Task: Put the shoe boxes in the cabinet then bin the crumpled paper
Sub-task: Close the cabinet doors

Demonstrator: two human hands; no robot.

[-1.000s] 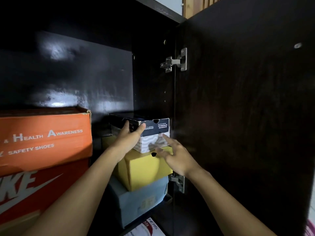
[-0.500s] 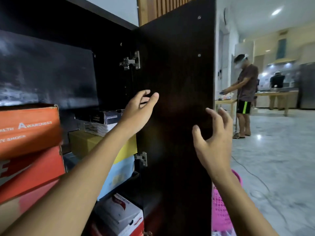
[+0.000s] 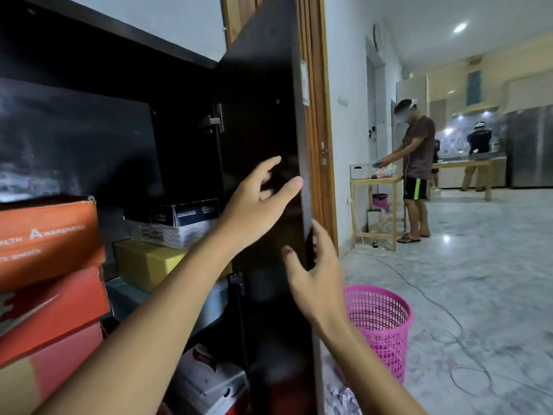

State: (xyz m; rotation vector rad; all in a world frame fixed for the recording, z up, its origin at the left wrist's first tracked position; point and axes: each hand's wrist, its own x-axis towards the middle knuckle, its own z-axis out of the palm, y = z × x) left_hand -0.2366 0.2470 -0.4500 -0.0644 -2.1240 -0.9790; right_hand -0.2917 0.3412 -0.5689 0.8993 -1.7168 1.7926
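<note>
The dark cabinet stands open, its door swung out towards me. Inside on the right, a black-and-grey shoe box tops a yellow box and a pale blue box. Orange and red shoe boxes are stacked at the left, and a white box lies on the lower shelf. My left hand hovers empty with spread fingers before the door's inner face. My right hand is at the door's edge, thumb on the inner side and fingers past the edge. No crumpled paper is visible.
A pink mesh bin stands on the marble floor just right of the door. A cable trails across the floor. A person works at a small wooden table further back, with a kitchen behind.
Both hands have left the black-and-grey box and drawn out of the cabinet to the right. My view has swung right, and my right hand has reached the door's edge.
</note>
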